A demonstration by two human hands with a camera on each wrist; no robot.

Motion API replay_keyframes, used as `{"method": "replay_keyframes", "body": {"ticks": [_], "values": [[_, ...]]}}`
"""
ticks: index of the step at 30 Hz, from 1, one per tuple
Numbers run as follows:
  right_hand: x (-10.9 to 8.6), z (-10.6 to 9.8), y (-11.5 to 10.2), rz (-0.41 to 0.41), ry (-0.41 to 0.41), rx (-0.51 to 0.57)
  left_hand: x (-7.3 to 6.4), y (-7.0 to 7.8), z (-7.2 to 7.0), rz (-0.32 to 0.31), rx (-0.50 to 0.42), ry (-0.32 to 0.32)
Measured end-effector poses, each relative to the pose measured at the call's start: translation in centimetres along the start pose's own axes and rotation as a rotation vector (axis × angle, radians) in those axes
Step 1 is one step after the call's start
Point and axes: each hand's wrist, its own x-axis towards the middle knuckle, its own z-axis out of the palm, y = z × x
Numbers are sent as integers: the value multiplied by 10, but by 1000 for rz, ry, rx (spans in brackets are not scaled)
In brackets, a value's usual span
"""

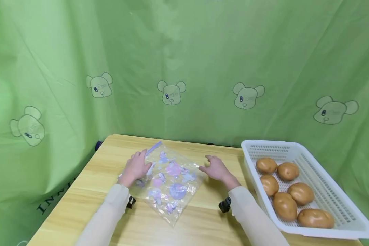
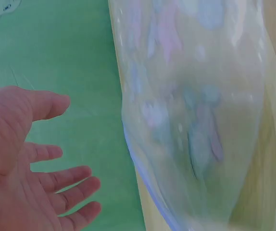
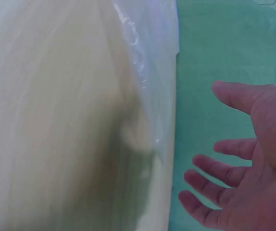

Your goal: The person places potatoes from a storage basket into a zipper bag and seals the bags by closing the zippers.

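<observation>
A clear plastic zip bag [image 1: 179, 171] printed with pink and blue cartoon figures lies on the wooden table, its blue zip strip toward the far left. Over its left side hovers my left hand [image 1: 136, 166], fingers spread and loose. My right hand [image 1: 217, 168] is beside the bag's right corner, its thumb near the plastic; whether it touches I cannot tell. Both wrist views show relaxed fingers with nothing between them: the left hand [image 2: 46, 163] next to the bag [image 2: 191, 96], the right hand [image 3: 244, 159] next to the bag's edge [image 3: 152, 62].
On the right stands a white plastic basket [image 1: 353, 218] with slotted walls, holding several brown potatoes [image 1: 300, 193]. The wooden table [image 1: 209, 218] ends at a green curtain [image 1: 203, 51] printed with bear heads behind it.
</observation>
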Motion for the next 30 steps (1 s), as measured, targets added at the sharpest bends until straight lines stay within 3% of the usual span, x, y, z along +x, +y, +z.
{"method": "replay_keyframes", "body": {"ticks": [16, 30], "values": [[13, 16, 17, 9, -23, 163, 8, -52, 3, -95, -148, -64], [21, 31, 21, -18, -14, 158, 10, -63, 13, -179, -205, -75]]}}
